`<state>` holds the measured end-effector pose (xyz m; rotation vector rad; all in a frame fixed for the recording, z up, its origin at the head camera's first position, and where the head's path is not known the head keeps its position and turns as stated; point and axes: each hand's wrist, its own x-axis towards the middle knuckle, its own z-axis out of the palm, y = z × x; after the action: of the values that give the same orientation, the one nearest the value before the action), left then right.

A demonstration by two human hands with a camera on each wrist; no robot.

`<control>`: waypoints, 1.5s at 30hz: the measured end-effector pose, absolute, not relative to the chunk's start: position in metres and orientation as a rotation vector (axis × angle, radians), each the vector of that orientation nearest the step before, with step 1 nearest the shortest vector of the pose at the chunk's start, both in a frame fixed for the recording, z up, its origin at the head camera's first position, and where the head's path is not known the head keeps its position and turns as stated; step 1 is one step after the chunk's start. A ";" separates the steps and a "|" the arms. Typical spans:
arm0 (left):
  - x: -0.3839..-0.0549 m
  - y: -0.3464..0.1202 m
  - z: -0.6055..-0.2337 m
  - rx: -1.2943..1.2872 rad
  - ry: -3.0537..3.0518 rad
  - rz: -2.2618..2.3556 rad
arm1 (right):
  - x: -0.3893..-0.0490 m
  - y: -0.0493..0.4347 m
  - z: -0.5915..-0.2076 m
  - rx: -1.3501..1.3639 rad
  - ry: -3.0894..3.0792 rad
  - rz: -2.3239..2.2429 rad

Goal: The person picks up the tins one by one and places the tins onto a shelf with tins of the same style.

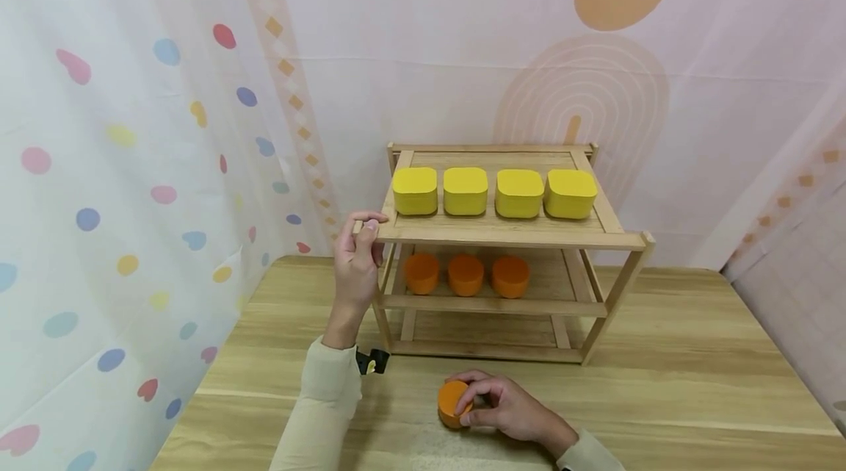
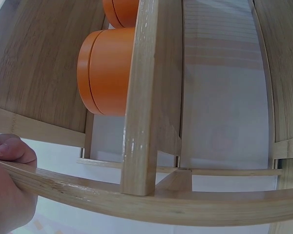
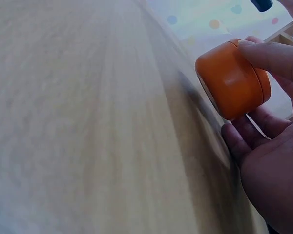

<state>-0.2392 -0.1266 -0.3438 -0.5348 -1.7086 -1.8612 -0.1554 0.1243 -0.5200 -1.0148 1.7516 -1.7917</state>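
Orange tin [image 1: 453, 403] sits on the table [image 1: 661, 397] in front of the wooden rack [image 1: 509, 236], tipped on its side; your right hand [image 1: 512, 406] curls round it; your left hand [image 1: 357, 265] grips the rack's top front-left corner; three orange tins [image 1: 465, 274] on the middle shelf; four yellow boxes [image 1: 492, 192] on top.

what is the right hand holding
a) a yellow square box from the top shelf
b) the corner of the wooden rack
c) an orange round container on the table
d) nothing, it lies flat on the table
c: the right hand curls its fingers round an orange round container on the table, in front of the wooden rack; the left hand is the one gripping the rack's corner.
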 end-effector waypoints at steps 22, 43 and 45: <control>-0.238 -0.127 -0.345 -0.509 -1.738 -1.836 | -0.150 0.137 -0.506 -1.085 1.862 -1.815; -0.239 -0.126 -0.345 -0.532 -1.722 -1.840 | -0.147 0.168 -0.447 -1.298 1.993 -1.898; -0.239 -0.126 -0.345 -0.532 -1.722 -1.842 | -0.146 0.172 -0.441 -1.297 2.001 -1.923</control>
<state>-0.2394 -0.1264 -0.3448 -0.5322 -1.7223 -1.8416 -0.1465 0.1724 -0.4413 -1.2974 2.0008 -1.9229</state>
